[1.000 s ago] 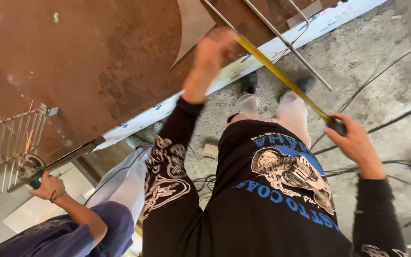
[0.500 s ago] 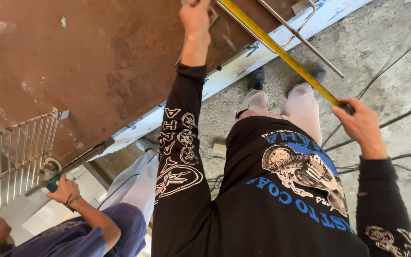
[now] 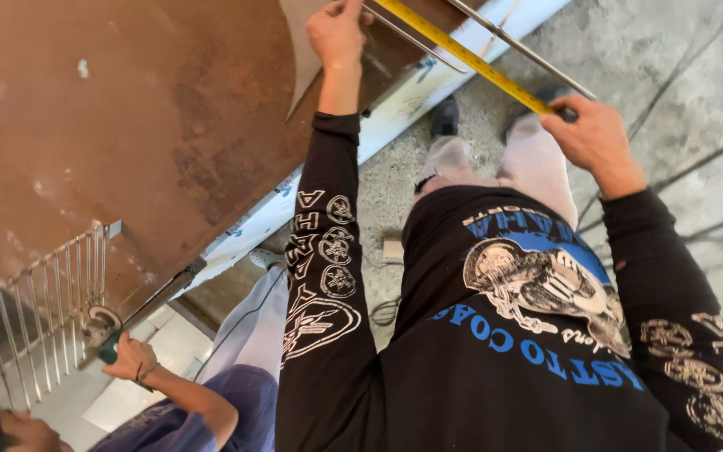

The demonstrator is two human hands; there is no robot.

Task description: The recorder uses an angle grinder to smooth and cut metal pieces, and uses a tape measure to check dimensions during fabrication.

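A yellow tape measure blade runs diagonally between my two hands. My left hand reaches far forward and pinches the blade's far end against the edge of a rusty brown metal sheet, next to two thin steel rods. My right hand is closed around the dark tape measure case at the blade's near end, above my pale trousers. My black printed long-sleeved shirt fills the lower frame.
At lower left a co-worker's hand holds an angle grinder against a steel bar grille. Cables trail over the grey concrete floor on the right. A white strip borders the sheet.
Both my hands have moved forward, toward the top of the view, with the tape still stretched between them. The co-worker's hand stays at the grille.
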